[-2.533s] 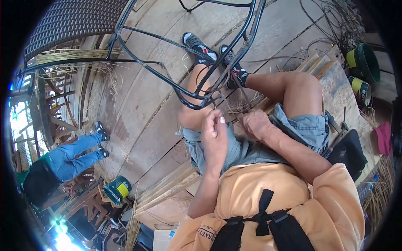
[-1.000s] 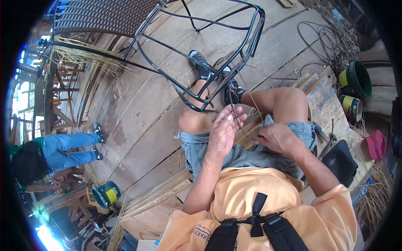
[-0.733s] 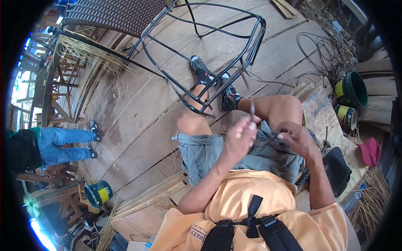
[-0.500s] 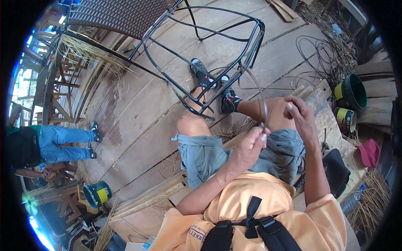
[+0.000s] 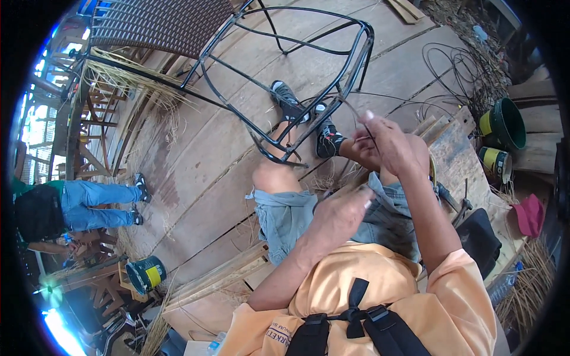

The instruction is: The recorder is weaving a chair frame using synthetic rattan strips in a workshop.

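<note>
A black metal chair frame [image 5: 356, 44] with a woven brown panel [image 5: 160, 29] stands in front of my legs. From its near right corner a thin brown weaving strand [image 5: 352, 107] runs to my right hand [image 5: 389, 145]. That hand is raised over my right knee, its fingers bent and closed around the strand. Lower down, above my lap, my left hand [image 5: 344, 213] is closed with the thumb against the fingers. What it holds, if anything, cannot be made out.
Coiled dark strands [image 5: 457, 65] lie on the floor at the far right. Beside the wooden board [image 5: 454, 145] stand green buckets [image 5: 507, 121]. A hammer-like tool [image 5: 463, 207], black cloth [image 5: 478, 237] and red cap [image 5: 528, 216] lie at my right. Another person [image 5: 95, 199] stands at left, near a bucket [image 5: 145, 274].
My right hand has moved left and forward and now grips the strand. The left hand has moved slightly down and left, and the strand's end no longer shows at its fingertips.
</note>
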### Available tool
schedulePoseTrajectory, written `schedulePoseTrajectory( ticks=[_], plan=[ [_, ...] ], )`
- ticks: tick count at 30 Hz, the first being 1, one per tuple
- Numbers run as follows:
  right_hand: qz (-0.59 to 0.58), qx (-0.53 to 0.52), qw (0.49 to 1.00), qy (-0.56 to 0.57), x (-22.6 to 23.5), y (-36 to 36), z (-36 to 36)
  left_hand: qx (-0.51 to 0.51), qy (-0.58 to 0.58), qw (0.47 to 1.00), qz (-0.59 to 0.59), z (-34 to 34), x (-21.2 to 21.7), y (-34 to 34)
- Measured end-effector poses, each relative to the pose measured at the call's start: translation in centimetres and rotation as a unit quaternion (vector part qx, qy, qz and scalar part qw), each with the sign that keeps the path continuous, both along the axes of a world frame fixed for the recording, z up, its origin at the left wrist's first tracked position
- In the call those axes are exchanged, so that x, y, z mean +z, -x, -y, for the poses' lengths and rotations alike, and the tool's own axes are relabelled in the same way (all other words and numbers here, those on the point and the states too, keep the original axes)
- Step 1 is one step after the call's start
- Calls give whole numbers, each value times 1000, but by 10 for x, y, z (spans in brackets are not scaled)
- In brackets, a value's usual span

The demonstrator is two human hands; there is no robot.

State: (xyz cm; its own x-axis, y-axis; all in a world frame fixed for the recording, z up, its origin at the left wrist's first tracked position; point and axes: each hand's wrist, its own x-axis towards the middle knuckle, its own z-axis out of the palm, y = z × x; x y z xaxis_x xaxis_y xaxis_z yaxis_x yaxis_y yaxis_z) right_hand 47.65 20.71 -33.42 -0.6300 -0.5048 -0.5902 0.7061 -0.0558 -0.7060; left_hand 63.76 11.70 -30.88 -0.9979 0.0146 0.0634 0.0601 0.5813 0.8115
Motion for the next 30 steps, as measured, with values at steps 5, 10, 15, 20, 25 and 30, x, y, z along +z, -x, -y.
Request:
schedulePoseTrajectory(
  ticks=[5, 10, 15, 20, 25, 30],
  plan=[
    [53, 39, 994, 84, 14, 9, -9, -234, 59, 968, 75, -23, -24, -24],
    [-6, 30, 995, 90, 34, 22, -35, -269, 102, 949, 127, -24, -41, -27],
    [-53, 24, 997, 53, 42, 4, -51, -232, 59, 962, 133, -12, -32, -6],
    [-71, 31, 993, 89, 20, -7, -57, -169, -51, 979, 105, -9, -26, 15],
    [-136, 53, 989, 27, 20, -19, -50, -6, -165, 978, 128, -1, -13, 26],
    [-109, 81, 989, 57, 11, -24, -43, 13, -190, 970, 152, 0, -17, 25]
  ],
)
